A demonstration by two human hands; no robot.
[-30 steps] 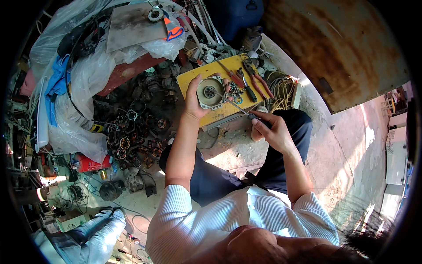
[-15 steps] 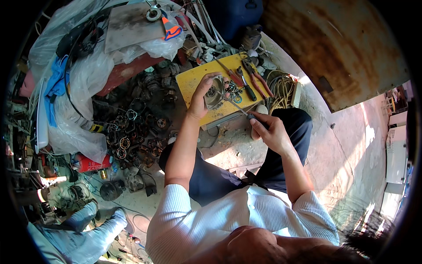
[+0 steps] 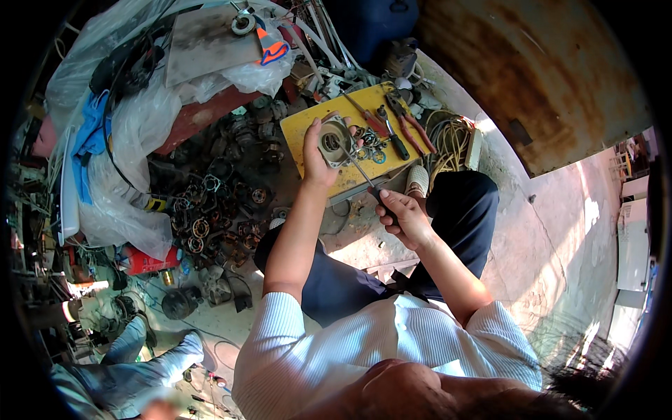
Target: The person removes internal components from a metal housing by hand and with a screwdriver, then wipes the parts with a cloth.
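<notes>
My left hand (image 3: pixel 320 157) is wrapped round a grey metal motor end cover (image 3: pixel 334 142), its hollow side turned up over the yellow board. In my right hand (image 3: pixel 406 215) is a screwdriver (image 3: pixel 363 173) with a dark handle and long thin shaft. The shaft slants up and left so its tip reaches the cover; whether it touches inside cannot be made out. Beyond the cover, pliers with red handles (image 3: pixel 411 130), a tool with a black and green grip (image 3: pixel 397 140) and a cluster of small metal parts (image 3: pixel 371 143) lie on the yellow board (image 3: pixel 297 133).
Heaped dark motor parts (image 3: pixel 210 203) cover the floor at left, beside a plastic-draped table (image 3: pixel 133 189). A coil of yellowish wire (image 3: pixel 451 143) lies right of the board. A rusty metal sheet (image 3: pixel 532 77) stands at far right. Another person's legs (image 3: pixel 150 367) show lower left.
My right hand has moved left and turned, tilting the screwdriver more steeply. The cover in my left hand has shifted slightly left. At lower left, the other person has moved a little.
</notes>
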